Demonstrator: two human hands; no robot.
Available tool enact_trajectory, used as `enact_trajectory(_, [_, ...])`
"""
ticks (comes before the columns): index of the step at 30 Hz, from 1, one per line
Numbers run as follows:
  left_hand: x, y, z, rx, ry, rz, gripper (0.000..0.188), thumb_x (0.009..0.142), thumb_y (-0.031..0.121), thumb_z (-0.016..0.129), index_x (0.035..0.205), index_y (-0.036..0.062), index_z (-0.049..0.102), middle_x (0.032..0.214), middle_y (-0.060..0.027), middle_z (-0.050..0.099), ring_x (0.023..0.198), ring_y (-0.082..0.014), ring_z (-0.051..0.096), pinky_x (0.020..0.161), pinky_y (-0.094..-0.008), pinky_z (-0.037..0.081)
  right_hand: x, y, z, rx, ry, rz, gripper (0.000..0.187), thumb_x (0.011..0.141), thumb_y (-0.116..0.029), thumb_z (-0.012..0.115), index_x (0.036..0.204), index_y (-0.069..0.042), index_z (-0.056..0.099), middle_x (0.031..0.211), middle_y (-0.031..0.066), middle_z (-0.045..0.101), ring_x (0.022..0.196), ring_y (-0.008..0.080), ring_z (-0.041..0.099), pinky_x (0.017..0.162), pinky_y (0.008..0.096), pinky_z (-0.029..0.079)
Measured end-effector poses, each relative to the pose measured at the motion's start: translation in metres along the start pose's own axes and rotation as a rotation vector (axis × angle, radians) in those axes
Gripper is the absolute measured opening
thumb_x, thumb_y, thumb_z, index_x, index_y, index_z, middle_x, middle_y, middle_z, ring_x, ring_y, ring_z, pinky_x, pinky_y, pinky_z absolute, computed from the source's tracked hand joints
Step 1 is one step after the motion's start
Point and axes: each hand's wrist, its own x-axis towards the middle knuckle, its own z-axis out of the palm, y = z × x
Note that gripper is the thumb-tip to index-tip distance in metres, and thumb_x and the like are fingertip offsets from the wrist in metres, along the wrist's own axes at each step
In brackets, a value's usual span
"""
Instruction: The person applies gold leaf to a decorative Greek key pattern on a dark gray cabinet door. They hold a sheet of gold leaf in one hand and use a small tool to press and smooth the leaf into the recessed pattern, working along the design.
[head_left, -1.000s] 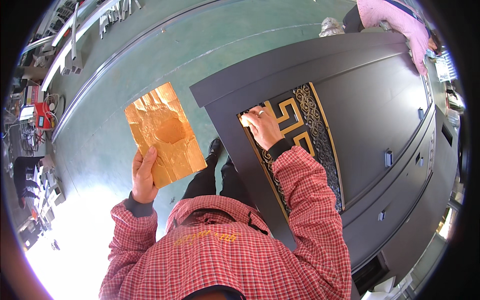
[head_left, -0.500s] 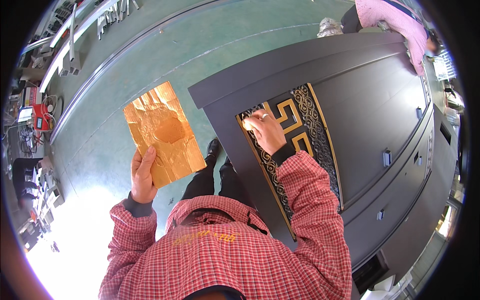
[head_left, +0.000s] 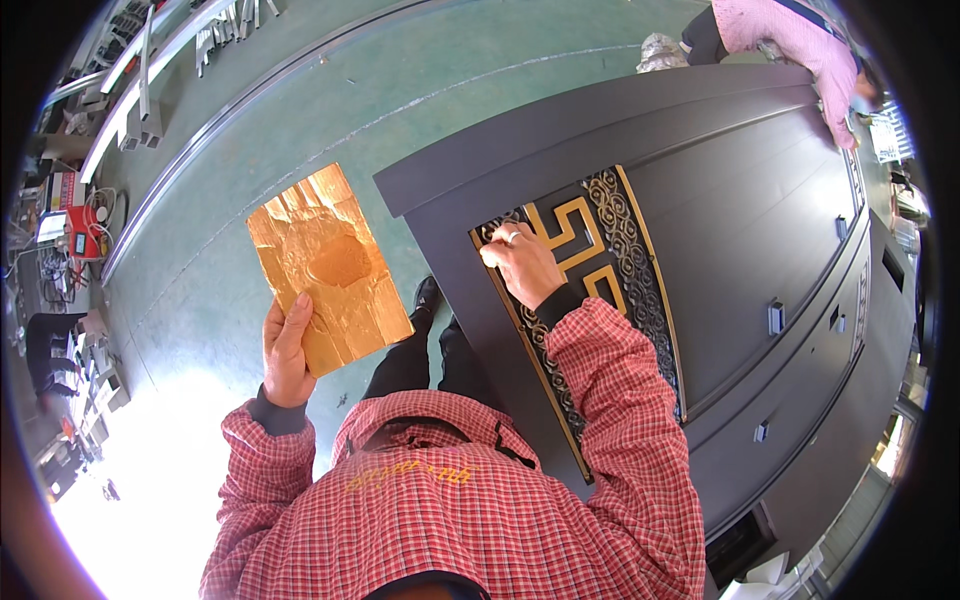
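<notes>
My left hand grips a flat board by its near edge, thumb on top. The board is coated in wrinkled, shiny gold, with a duller gold patch of what looks like paint in its middle. My right hand, a ring on one finger, is closed with its fingertips at the upper left of a decorated inset. What the fingers pinch is hidden. Black scrollwork with gold highlights runs along the inset, beside a raised gold angular pattern. The inset belongs to a large dark grey panel.
At the panel's far right end a person in pink leans over it. Small metal fittings stick up from the panel. Metal profiles and a red device lie along the left on the green floor.
My right hand has shifted slightly left and turned, staying at the scrollwork's upper end. A pale, gold-tinged bit seen at its fingertips before is now hidden. My left hand and the board have stayed put.
</notes>
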Motion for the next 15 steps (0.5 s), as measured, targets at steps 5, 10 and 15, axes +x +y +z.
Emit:
enact_trajectory(5, [0.0, -0.002, 0.002, 0.0, 0.005, -0.001, 0.034, 0.098, 0.019, 0.045, 0.127, 0.0012, 0.044, 0.12, -0.0107, 0.058, 0.104, -0.018, 0.061, 0.087, -0.0315, 0.051, -0.007, -0.004, -0.003, -0.031, -0.04, 0.025, 0.009, 0.076, -0.001, 0.06, 0.08, -0.008, 0.065, 0.091, 0.0059, 0.058, 0.091, 0.0235, 0.055, 0.078, 0.035, 0.049])
enact_trajectory(10, [-0.002, -0.003, 0.006, 0.002, -0.01, 0.0, 0.033, 0.098, 0.018, 0.045, 0.127, 0.0013, 0.045, 0.119, -0.0104, 0.058, 0.104, -0.0179, 0.061, 0.087, -0.0312, 0.051, -0.018, -0.004, -0.003, -0.048, -0.062, 0.027, 0.009, 0.077, -0.003, 0.061, 0.081, -0.008, 0.066, 0.092, 0.006, 0.058, 0.092, 0.0232, 0.054, 0.079, 0.0344, 0.048])
enact_trajectory(15, [-0.004, -0.007, 0.005, -0.001, -0.008, -0.002, 0.034, 0.098, 0.018, 0.045, 0.127, 0.0013, 0.044, 0.12, -0.0103, 0.057, 0.104, -0.0181, 0.06, 0.087, -0.0313, 0.051, -0.03, -0.007, -0.005, -0.058, -0.052, 0.016, 0.007, 0.077, -0.004, 0.061, 0.082, -0.007, 0.066, 0.093, 0.0058, 0.058, 0.093, 0.0227, 0.054, 0.079, 0.0349, 0.048])
